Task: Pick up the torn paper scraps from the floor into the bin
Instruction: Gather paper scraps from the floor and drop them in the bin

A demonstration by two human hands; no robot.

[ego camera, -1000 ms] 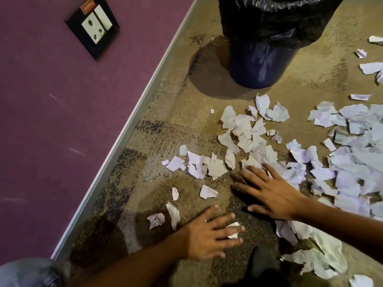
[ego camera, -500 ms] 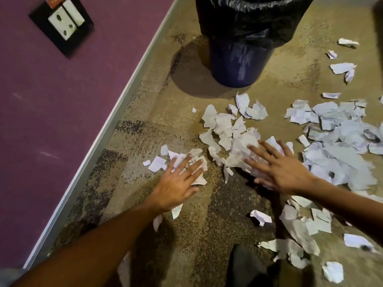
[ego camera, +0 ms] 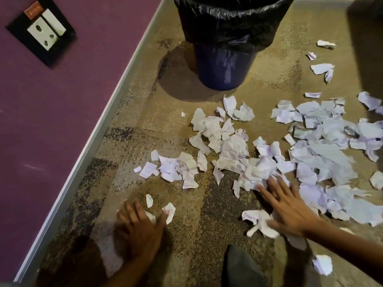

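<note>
Torn white paper scraps (ego camera: 232, 148) lie scattered over the brown carpet, thickest at the middle and right (ego camera: 331, 141). A blue bin (ego camera: 223, 67) lined with a black bag (ego camera: 228, 23) stands at the top centre. My left hand (ego camera: 138, 226) lies flat on the carpet at the lower left, fingers spread, touching a couple of small scraps (ego camera: 169, 212). My right hand (ego camera: 288, 206) is flat with straight fingers at the near edge of the big pile, pressing on scraps; a crumpled scrap (ego camera: 256, 221) lies by its thumb.
A purple wall (ego camera: 62, 100) with a pale skirting strip runs along the left. A black-framed wall socket (ego camera: 41, 32) sits at upper left. A dark shape (ego camera: 240, 266), perhaps a shoe or knee, is at the bottom centre. A dark object (ego camera: 366, 9) stands at the top right.
My left hand drew back from the left scrap cluster toward me at the lower left. My right hand also slid nearer, dragging scraps back. The view shifted slightly.
</note>
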